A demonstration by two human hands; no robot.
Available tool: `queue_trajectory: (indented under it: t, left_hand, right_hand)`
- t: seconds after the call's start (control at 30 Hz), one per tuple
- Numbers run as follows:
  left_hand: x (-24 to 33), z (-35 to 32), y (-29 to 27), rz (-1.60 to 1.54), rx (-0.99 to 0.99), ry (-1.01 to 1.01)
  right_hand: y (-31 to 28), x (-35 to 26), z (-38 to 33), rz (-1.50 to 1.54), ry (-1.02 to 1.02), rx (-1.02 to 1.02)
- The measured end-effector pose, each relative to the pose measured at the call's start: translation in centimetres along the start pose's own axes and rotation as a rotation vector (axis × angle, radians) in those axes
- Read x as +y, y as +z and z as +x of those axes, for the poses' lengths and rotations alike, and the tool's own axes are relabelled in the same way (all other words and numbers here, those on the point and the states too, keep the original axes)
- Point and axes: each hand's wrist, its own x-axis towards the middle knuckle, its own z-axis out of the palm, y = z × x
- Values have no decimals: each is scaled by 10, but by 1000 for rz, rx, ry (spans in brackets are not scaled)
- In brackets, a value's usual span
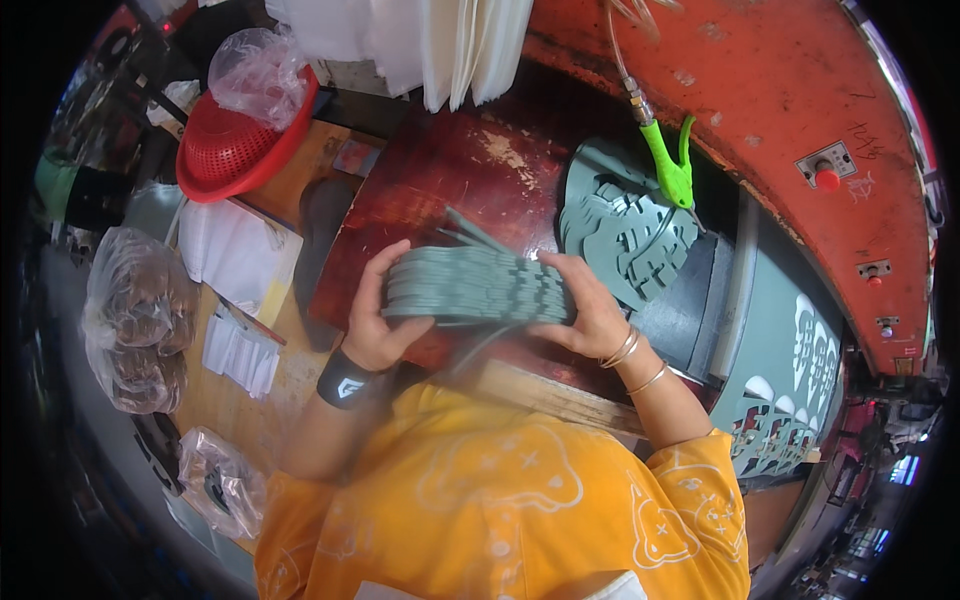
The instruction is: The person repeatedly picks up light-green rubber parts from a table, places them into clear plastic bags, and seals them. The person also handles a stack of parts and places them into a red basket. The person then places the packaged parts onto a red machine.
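Observation:
I hold a thick stack of grey-green cut rubber pieces edge-on between both hands, above a dark red work board. My left hand, with a black wristband, grips the stack's left end. My right hand, with thin bangles on the wrist, grips its right end. Loose strips stick out of the stack's top. Another grey-green cut piece with a tread pattern lies on the board to the right of the stack.
A green clamp on a hose hangs over the cut piece. An orange machine arm with a red button curves overhead. A punched grey-green sheet lies right. A red colander, papers and plastic bags sit left.

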Motion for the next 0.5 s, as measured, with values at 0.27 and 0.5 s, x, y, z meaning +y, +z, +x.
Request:
queue_trajectory:
  t: [0.27, 0.5]
  left_hand:
    - [5, 18, 7, 393, -62, 344]
    - [10, 20, -12, 396, -60, 464]
  right_hand:
    - [17, 12, -1, 48, 74, 72]
    - [11, -6, -2, 108, 57, 124]
